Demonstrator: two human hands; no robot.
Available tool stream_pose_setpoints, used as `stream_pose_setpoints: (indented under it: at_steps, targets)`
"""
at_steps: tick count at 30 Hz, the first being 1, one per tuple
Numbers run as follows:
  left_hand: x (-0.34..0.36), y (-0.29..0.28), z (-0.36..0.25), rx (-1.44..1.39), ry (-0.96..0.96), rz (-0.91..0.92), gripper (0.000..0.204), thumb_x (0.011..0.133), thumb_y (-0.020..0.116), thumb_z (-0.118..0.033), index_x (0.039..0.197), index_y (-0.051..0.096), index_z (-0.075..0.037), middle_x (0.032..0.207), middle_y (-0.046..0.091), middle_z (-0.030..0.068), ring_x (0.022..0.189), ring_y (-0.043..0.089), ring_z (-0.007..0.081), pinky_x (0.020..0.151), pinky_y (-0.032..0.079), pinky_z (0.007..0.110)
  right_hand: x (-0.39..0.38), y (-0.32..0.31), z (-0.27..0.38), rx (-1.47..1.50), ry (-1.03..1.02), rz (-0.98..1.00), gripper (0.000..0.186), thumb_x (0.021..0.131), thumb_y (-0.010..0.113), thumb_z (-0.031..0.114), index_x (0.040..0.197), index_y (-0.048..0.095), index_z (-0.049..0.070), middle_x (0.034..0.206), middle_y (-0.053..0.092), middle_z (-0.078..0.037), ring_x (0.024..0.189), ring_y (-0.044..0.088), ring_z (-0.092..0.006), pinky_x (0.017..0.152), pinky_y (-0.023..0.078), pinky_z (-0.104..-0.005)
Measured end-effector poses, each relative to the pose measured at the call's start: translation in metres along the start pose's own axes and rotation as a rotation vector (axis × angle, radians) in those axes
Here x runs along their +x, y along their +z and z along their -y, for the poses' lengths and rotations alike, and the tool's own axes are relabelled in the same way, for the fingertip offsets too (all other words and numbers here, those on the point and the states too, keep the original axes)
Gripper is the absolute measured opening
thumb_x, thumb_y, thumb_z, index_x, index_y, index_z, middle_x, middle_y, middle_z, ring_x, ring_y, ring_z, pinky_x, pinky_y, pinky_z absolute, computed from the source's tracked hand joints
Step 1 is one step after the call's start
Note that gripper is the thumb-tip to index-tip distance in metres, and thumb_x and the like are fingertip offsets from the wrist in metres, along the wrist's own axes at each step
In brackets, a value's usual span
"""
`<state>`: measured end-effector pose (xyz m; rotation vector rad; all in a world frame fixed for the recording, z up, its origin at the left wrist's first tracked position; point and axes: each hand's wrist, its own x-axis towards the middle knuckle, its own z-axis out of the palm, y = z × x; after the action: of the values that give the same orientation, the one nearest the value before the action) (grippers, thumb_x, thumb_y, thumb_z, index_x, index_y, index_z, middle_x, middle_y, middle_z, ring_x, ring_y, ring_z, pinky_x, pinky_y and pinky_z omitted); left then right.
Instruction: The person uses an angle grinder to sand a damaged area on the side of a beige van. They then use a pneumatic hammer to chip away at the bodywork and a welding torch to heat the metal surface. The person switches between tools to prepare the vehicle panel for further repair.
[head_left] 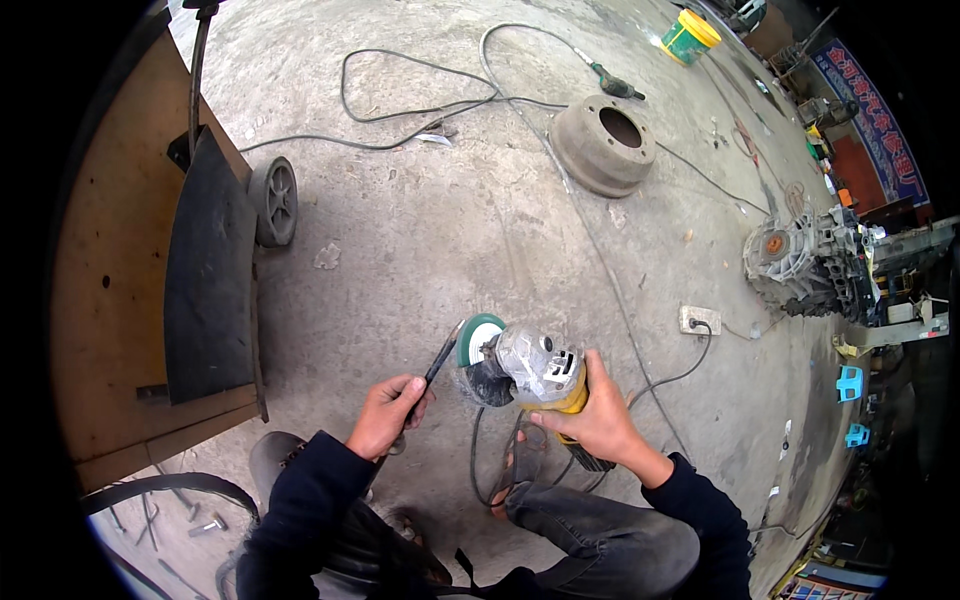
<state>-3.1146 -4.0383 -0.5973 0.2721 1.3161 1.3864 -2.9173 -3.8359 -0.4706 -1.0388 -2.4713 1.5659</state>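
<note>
My right hand is wrapped round the yellow body of an angle grinder with a silver-grey gear head. A green disc with a white centre sits at its left end, above a dark guard. In my left hand is a thin dark metal rod, slanting up and right. Its pale upper tip is at the disc's left edge; whether they touch I cannot tell. The rod's lower part runs down behind my fingers. Both hands are over the concrete floor, in front of my bent knees.
A wooden cabinet with a caster wheel stands at left. Ahead lie a brake drum, a green power tool and looping cables. A white power strip and a gearbox-like metal assembly are at right.
</note>
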Motion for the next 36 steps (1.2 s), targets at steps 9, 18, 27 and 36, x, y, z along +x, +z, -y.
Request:
stream_pose_setpoints:
  at_steps: [9,18,27,36]
  targets:
    - [0.003,0.002,-0.005,0.048,0.017,-0.035,0.033,0.101,0.054,-0.030,0.087,0.062,-0.001,0.065,0.056,0.0004,0.058,0.051,0.0081,0.055,0.042,0.024,0.003,0.005,-0.012,-0.198,-0.223,-0.071,0.064,0.076,0.082,0.018,0.117,0.037,0.001,0.092,0.070,-0.015,0.068,0.071,-0.0183,0.060,0.056,-0.0318]
    - [0.004,0.002,-0.003,0.113,0.058,-0.055,0.029,0.098,0.060,-0.027,0.085,0.062,-0.001,0.066,0.060,0.0020,0.058,0.055,0.0081,0.054,0.044,0.024,0.000,0.001,-0.006,-0.297,-0.131,-0.051,0.072,0.073,0.084,0.026,0.122,0.036,0.001,0.096,0.069,-0.019,0.082,0.071,-0.0312,0.069,0.056,-0.0388]
    - [0.000,0.003,0.000,0.130,0.092,-0.096,0.026,0.094,0.067,-0.025,0.083,0.061,-0.002,0.067,0.061,0.0022,0.058,0.055,0.0077,0.054,0.045,0.024,-0.003,0.003,-0.010,-0.294,-0.121,-0.054,0.077,0.073,0.084,0.030,0.124,0.035,0.001,0.096,0.069,-0.020,0.085,0.070,-0.0346,0.071,0.055,-0.0411]
    - [-0.003,0.005,-0.001,0.164,0.096,-0.133,0.026,0.093,0.068,-0.023,0.081,0.060,-0.002,0.066,0.060,0.0018,0.058,0.055,0.0069,0.054,0.045,0.024,-0.002,0.002,0.000,-0.129,0.025,-0.019,0.076,0.072,0.083,0.031,0.124,0.036,0.001,0.094,0.069,-0.020,0.085,0.070,-0.0356,0.070,0.055,-0.0418]
